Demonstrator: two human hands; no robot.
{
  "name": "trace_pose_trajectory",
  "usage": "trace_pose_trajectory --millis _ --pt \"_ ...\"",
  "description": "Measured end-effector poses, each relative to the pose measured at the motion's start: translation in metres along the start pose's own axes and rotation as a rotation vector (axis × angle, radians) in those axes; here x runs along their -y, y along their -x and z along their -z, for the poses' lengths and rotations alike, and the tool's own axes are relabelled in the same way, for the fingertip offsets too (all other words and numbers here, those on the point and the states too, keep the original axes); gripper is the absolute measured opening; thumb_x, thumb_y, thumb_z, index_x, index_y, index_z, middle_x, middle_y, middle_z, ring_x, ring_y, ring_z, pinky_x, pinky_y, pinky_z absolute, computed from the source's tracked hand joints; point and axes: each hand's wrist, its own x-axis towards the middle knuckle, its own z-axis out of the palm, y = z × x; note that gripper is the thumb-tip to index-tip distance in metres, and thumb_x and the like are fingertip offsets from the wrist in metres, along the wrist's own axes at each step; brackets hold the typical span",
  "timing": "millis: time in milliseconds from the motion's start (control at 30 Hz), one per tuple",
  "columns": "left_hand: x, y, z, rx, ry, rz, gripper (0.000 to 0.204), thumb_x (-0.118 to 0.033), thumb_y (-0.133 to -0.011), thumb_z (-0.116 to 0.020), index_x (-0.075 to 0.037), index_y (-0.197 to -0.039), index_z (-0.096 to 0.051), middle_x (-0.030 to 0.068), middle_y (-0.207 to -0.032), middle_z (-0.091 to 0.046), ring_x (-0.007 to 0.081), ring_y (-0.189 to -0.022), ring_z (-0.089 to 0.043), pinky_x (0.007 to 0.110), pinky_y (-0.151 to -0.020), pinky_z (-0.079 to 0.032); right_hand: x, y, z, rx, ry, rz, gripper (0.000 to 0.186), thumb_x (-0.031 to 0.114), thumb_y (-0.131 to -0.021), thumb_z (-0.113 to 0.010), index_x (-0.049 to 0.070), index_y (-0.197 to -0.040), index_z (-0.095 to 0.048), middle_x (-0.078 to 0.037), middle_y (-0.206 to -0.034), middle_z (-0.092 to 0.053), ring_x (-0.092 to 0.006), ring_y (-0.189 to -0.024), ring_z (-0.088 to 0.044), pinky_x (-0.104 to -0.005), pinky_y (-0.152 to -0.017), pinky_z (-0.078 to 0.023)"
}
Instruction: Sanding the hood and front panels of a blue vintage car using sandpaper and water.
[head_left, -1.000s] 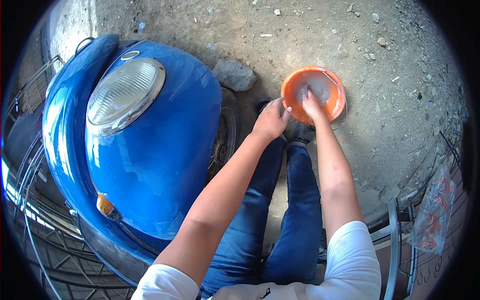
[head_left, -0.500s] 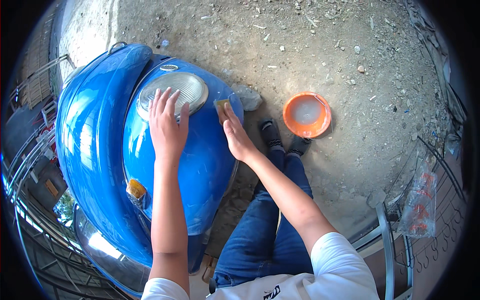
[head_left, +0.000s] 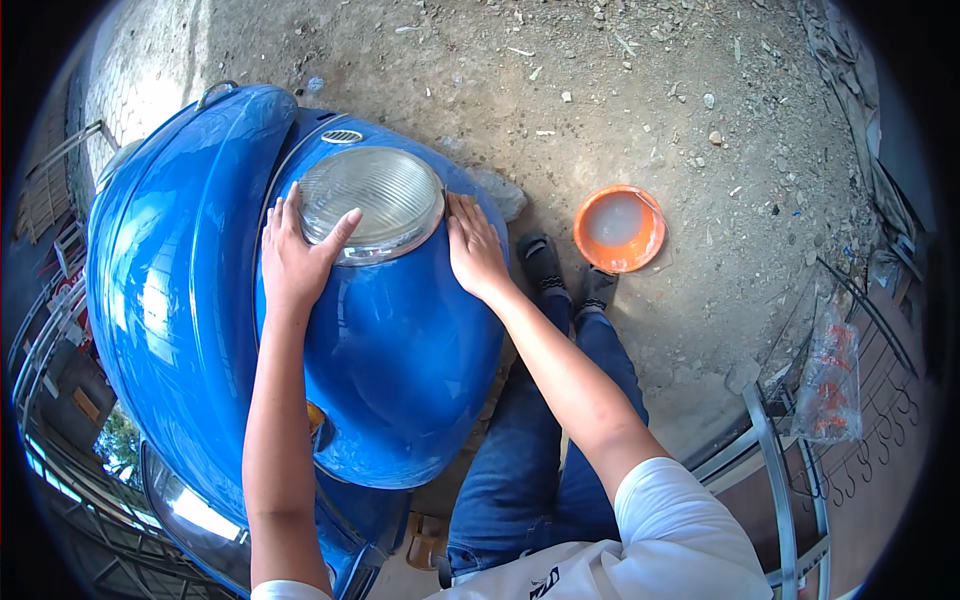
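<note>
A round ribbed glass headlight (head_left: 370,200) with a chrome rim sits in the glossy blue car fender (head_left: 400,350) on my left. My left hand (head_left: 294,255) rests on the fender at the headlight's left edge, thumb and fingers spread, holding nothing. To the right of the headlight, my right hand (head_left: 476,245) lies along the fender's curve with its fingers together. Under those fingers is a small tan piece that looks like sandpaper; they hide most of it. An amber indicator lamp (head_left: 316,416) shows partly behind my left forearm.
An orange bowl (head_left: 651,244) of cloudy liquid stands on the dirt ground right of my feet. A grey stone (head_left: 505,195) lies beside the fender. Metal railing (head_left: 775,480) and a clear plastic bag (head_left: 830,385) are at lower right; the blue hood (head_left: 170,300) rises at left.
My left hand has moved left off the headlight glass onto the fender. My right hand has shifted slightly, closer to the headlight rim, with the sandpaper. The view has shifted a little.
</note>
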Motion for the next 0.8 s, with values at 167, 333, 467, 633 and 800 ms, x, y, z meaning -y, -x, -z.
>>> trace_pose_trajectory --millis 167,333,467,633,800 --pt "-0.020 -0.011 -0.017 -0.045 -0.016 -0.035 0.109 -0.078 -0.080 -0.067 0.000 -0.153 -0.046 0.0320 -0.155 -0.044 0.0445 -0.150 -0.036 0.049 -0.124 -0.028 -0.054 -0.121 0.023 0.099 -0.117 0.004 0.062 0.044 -0.110 -0.024 0.012 -0.163 -0.031 -0.013 -0.169 -0.028 -0.0323 -0.159 -0.018 -0.0486 -0.129 -0.015" --pt "0.003 -0.003 -0.009 -0.055 -0.038 -0.005 0.111 -0.079 -0.079 -0.068 0.002 -0.152 -0.046 0.0331 -0.154 -0.044 0.0465 -0.149 -0.036 0.050 -0.124 -0.027 0.001 -0.119 0.025 0.389 -0.325 -0.249 0.083 0.070 -0.104 -0.028 0.014 -0.165 -0.023 -0.011 -0.173 -0.016 -0.0272 -0.160 -0.013 -0.0434 -0.129 -0.014" --pt "0.009 0.000 -0.007 -0.063 -0.045 0.000 0.113 -0.079 -0.077 -0.070 0.002 -0.152 -0.046 0.0334 -0.153 -0.045 0.0473 -0.148 -0.037 0.050 -0.124 -0.027 0.005 -0.092 0.032 0.508 -0.309 -0.232 0.083 0.071 -0.104 -0.024 0.017 -0.167 -0.018 -0.008 -0.175 -0.008 -0.0255 -0.160 -0.006 -0.0438 -0.129 -0.011" --pt "-0.016 -0.008 -0.006 -0.074 0.008 -0.019 0.110 -0.077 -0.078 -0.071 0.000 -0.152 -0.046 0.0334 -0.154 -0.044 0.0468 -0.148 -0.036 0.051 -0.124 -0.026 -0.062 -0.167 0.019 0.406 -0.360 -0.256 0.069 0.056 -0.110 -0.024 0.015 -0.166 -0.020 -0.010 -0.175 -0.001 -0.0239 -0.161 0.002 -0.0439 -0.130 -0.008" --pt "-0.020 -0.010 -0.009 -0.046 0.021 -0.008 0.107 -0.071 -0.078 -0.074 -0.001 -0.152 -0.046 0.0331 -0.154 -0.044 0.0467 -0.149 -0.035 0.052 -0.124 -0.025 -0.048 -0.219 0.014 0.534 -0.382 -0.135 0.061 0.042 -0.112 -0.034 0.017 -0.166 -0.021 -0.009 -0.175 0.000 -0.0207 -0.161 0.003 -0.0387 -0.130 -0.008"
